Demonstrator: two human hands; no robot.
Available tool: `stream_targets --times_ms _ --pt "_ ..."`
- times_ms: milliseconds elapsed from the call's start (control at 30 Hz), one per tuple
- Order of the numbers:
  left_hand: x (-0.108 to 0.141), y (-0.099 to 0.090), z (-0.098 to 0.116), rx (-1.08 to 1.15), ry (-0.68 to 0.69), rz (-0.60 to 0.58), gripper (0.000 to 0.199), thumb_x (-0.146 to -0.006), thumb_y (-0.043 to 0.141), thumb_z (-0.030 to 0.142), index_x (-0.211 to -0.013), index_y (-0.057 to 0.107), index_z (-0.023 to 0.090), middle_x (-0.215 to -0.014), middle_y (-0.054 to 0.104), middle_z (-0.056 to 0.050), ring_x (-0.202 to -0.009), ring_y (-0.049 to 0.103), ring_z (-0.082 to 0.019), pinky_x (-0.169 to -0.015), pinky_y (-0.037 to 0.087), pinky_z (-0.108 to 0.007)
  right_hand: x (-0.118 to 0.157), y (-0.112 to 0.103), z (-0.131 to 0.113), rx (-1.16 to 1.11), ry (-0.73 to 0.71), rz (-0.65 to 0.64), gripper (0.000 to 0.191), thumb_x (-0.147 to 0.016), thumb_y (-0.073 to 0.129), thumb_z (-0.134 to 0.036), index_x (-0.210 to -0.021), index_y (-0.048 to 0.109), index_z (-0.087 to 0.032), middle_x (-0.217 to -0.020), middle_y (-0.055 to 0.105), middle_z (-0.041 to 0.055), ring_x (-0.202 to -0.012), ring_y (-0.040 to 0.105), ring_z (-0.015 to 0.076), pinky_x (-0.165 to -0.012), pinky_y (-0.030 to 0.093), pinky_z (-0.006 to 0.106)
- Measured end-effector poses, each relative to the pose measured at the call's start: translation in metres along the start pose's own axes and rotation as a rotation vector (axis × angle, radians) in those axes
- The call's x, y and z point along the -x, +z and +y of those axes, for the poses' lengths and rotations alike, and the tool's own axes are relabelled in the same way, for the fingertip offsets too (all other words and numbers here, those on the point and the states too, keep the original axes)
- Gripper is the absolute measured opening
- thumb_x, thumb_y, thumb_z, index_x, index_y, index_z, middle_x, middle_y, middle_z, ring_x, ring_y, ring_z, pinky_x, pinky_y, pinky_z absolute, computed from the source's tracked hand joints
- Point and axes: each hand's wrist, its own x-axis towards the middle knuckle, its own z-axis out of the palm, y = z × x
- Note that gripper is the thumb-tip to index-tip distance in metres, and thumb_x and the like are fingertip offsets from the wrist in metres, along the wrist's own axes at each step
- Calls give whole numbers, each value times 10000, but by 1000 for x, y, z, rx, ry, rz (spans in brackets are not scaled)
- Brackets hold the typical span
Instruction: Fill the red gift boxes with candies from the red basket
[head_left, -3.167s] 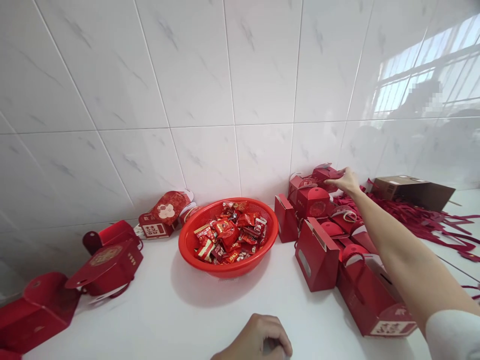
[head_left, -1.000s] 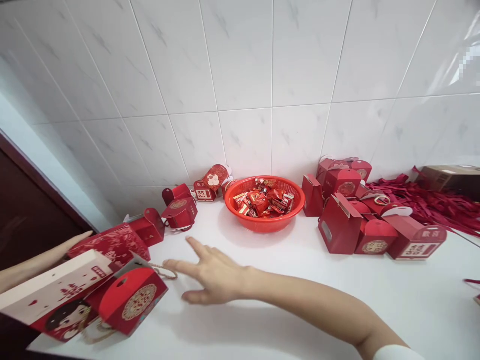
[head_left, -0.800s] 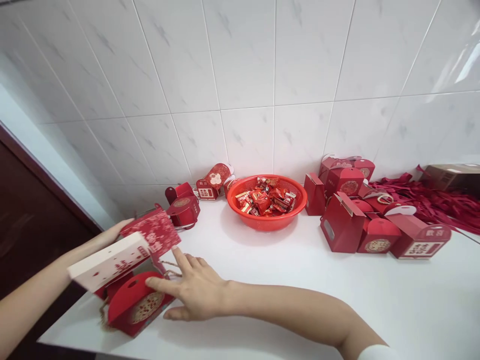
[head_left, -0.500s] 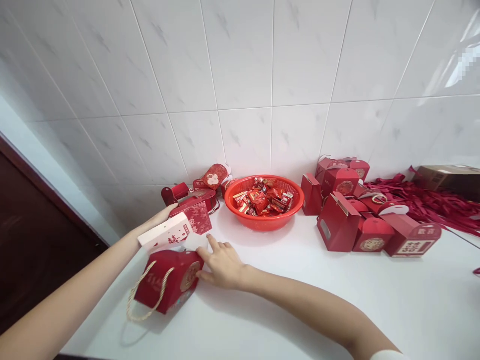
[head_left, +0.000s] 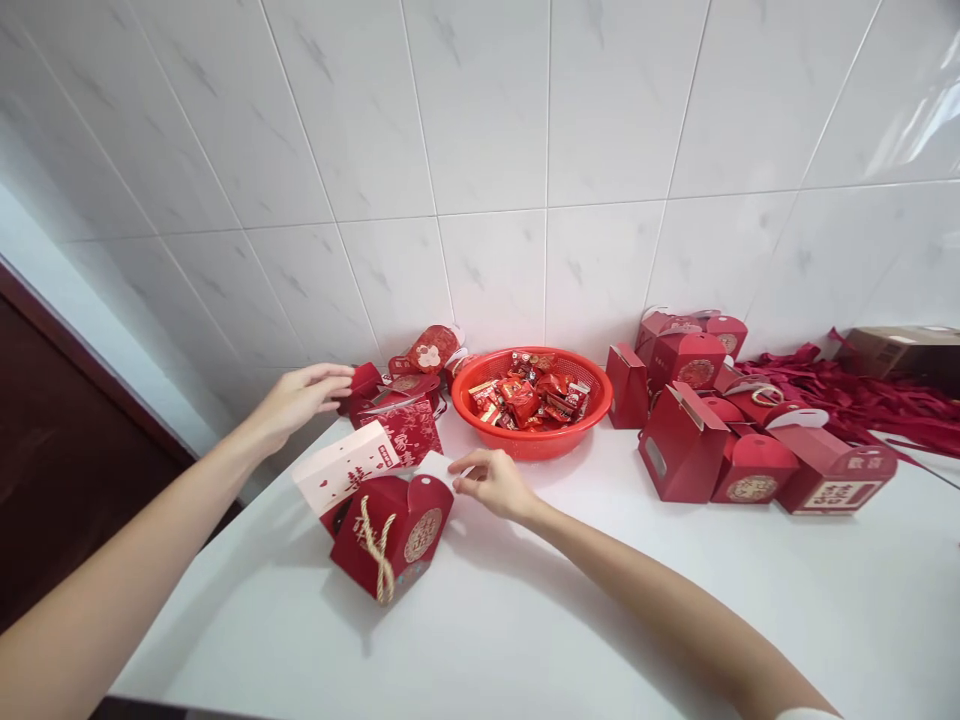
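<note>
A dark red gift box (head_left: 379, 525) with a round gold emblem and a twisted cream rope handle sits tilted on the table. My right hand (head_left: 499, 485) is at its right side, thumb and fingers pinching the white flap (head_left: 433, 466) at its top. Behind the box stands a cream printed panel (head_left: 349, 465) with red figures, and a red patterned box (head_left: 409, 425). My left hand (head_left: 300, 400) is raised beside the boxes at the back left, fingers stretched out, holding nothing.
A red plastic basket (head_left: 531, 442) of wrapped sweets (head_left: 525, 395) stands at the back middle. Several red gift boxes (head_left: 682, 440) are grouped to its right. Dark red ribbon (head_left: 862, 395) and a cardboard box (head_left: 907, 350) lie farther right. A tiled wall (head_left: 487, 120) borders the table (head_left: 555, 610).
The rope-handled box has moved right and slightly away, its handle swinging against it. My left hand has come off the boxes behind and opened. My right hand has shifted right.
</note>
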Motion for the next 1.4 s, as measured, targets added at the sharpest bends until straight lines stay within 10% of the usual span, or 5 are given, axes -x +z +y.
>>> stream_targets --times_ms 133,300,500,967,1400 --pt "21 17 37 68 158 -310 492 -693 711 595 -938 740 169 -1051 745 -76 -1028 659 -267 -934 502 -343 0 -32 -15 -55 -15 79 219 -755 604 -82 -836 792 -159 -796 758 64 -709 707 193 -697 559 307" --pt "59 67 65 -250 466 -617 275 -882 559 412 -898 790 263 -1226 687 -33 -966 677 -246 -819 502 -303 8 -74 -32 117 -101 91 297 -730 557 -14 -794 798 -175 -814 770 43 -720 692 177 -708 543 285" --pt "77 113 73 -538 501 -626 402 -916 459 211 -1274 643 225 -1093 702 -89 -1001 671 -277 -773 499 -323 23 -116 -56 534 -111 46 323 -746 536 25 -799 782 -177 -871 779 37 -807 689 170 -733 470 249" --pt "82 147 85 -652 633 -541 541 -734 426 -74 -1111 710 191 -1215 589 -141 -1196 543 -318 -938 476 -403 45 -127 -95 938 254 -220 316 -808 731 -429 -967 719 -157 -889 724 79 -822 667 219 -582 362 263" --pt "54 148 76 -307 496 -845 387 -938 447 487 -887 700 199 -908 711 -46 -831 646 -221 -707 446 -286 54 -157 -94 891 386 -585 947 -542 893 -468 -1386 565 -192 -1217 664 104 -1095 621 292 -706 432 282"
